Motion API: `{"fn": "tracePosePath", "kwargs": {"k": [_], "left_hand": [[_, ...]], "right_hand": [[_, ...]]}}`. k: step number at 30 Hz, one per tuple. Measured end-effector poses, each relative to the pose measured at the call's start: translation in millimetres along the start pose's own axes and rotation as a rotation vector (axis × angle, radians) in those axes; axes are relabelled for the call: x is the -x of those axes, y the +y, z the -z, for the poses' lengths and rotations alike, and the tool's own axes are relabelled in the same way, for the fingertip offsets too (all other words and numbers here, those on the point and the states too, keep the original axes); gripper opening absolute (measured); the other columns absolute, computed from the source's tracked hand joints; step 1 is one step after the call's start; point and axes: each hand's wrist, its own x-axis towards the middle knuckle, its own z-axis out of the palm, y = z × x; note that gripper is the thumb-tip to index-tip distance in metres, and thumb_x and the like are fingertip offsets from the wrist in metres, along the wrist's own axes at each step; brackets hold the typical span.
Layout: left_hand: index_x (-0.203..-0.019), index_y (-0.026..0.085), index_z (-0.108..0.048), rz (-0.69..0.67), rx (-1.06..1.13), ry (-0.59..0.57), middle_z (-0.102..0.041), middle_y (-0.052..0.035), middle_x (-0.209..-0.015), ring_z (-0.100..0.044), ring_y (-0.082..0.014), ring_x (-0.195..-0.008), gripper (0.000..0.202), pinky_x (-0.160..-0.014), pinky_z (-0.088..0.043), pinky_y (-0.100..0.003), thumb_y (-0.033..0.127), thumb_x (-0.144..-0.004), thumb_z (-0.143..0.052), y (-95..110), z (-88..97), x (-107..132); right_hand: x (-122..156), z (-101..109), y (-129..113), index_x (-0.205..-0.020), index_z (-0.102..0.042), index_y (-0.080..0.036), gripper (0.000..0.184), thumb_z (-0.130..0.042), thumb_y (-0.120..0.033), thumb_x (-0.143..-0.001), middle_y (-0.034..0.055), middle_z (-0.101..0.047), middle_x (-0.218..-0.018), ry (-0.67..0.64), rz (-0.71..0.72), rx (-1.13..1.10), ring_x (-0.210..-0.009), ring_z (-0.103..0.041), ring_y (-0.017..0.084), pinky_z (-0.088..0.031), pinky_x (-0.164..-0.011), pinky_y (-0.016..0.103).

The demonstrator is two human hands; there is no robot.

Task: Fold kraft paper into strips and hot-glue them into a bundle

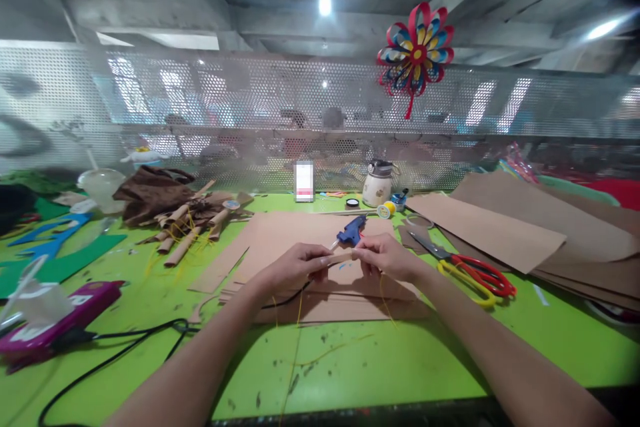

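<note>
A narrow piece of brown paper (342, 257) is stretched between my hands, low over the stacked sheets; whether it is a flat strip or a thin roll I cannot tell. My left hand (299, 263) is closed on one end, thumb along the top. On the other end my right hand (389, 256) pinches it with thumb and fingers. Yellow string hangs down beneath both hands. Just behind them a blue hot glue gun (352, 231) lies on the brown paper sheets (275, 230), its black cord running under my left hand.
Red and yellow handled scissors (480, 273) lie at the right, beside large brown paper sheets (505, 223). Several paper rolls (183, 247) with yellow string sit at the left. A purple power strip (85, 310) stands front left, its cord crossing the green table (200, 373). A cream jug (377, 185) is behind.
</note>
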Motion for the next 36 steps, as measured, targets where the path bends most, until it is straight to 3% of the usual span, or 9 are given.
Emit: {"fn": "tracePosePath", "kwargs": {"k": [4,10,15,22,30,36], "left_hand": [[-0.088,0.011,-0.061,0.041,-0.035,0.04,-0.054,0.0,-0.063,-0.045,-0.0099,-0.056,0.034,-0.056,-0.036,-0.022,0.041,-0.086,-0.045,2.4,-2.1,1.3],[-0.089,0.012,-0.062,0.002,-0.156,0.093,-0.054,-0.0005,-0.065,-0.048,-0.0113,-0.059,0.035,-0.058,-0.036,-0.023,0.041,-0.088,-0.042,13.4,-6.8,3.8],[-0.088,0.013,-0.063,-0.027,-0.326,0.116,-0.058,-0.0013,-0.07,-0.047,-0.0117,-0.062,0.033,-0.057,-0.033,-0.022,0.04,-0.087,-0.044,22.8,-12.6,5.7],[-0.076,0.016,-0.064,-0.092,-0.562,0.174,-0.057,-0.0015,-0.063,-0.045,-0.0112,-0.056,0.037,-0.054,-0.028,-0.021,0.047,-0.085,-0.046,21.5,-17.3,6.4],[-0.073,0.015,-0.062,-0.052,-0.546,0.132,-0.057,-0.0007,-0.061,-0.046,-0.0106,-0.056,0.034,-0.052,-0.028,-0.02,0.039,-0.088,-0.043,18.8,-19.3,6.6],[-0.086,0.015,-0.066,-0.008,-0.486,0.086,-0.063,-0.0036,-0.071,-0.05,-0.0124,-0.061,0.035,-0.054,-0.032,-0.02,0.04,-0.088,-0.041,19.1,-18.5,8.2]], "right_hand": [[0.3,2.7,0.7,-0.078,-0.06,-0.013,0.038,-0.045,-0.047,-0.087,0.002,-0.061,-0.06,-0.041,0.007,0.002,-0.05,-0.052,0.011,-0.041,-0.052,0.022],[1.0,-7.8,-7.5,-0.089,-0.069,-0.016,0.03,-0.06,-0.042,-0.079,0.0048,-0.065,-0.078,0.142,0.075,0.255,-0.072,-0.055,0.016,-0.041,-0.063,0.025],[1.5,-18.7,-11.4,-0.082,-0.07,-0.014,0.029,-0.057,-0.04,-0.082,0.0012,-0.06,-0.063,0.133,0.063,0.206,-0.06,-0.049,0.012,-0.037,-0.054,0.022],[3.4,-20.7,-15.3,-0.081,-0.071,-0.012,0.038,-0.055,-0.046,-0.082,0.0019,-0.06,-0.063,0.062,0.125,0.138,-0.058,-0.05,0.011,-0.036,-0.053,0.021],[3.0,-21.6,-14.4,-0.081,-0.07,-0.013,0.042,-0.05,-0.05,-0.084,0.0013,-0.058,-0.057,-0.029,0.025,0.116,-0.052,-0.049,0.01,-0.036,-0.049,0.021],[2.8,-21.7,-12.5,-0.081,-0.07,-0.015,0.041,-0.045,-0.047,-0.088,0.0019,-0.062,-0.061,-0.051,0.124,0.318,-0.055,-0.05,0.011,-0.037,-0.052,0.022]]}}
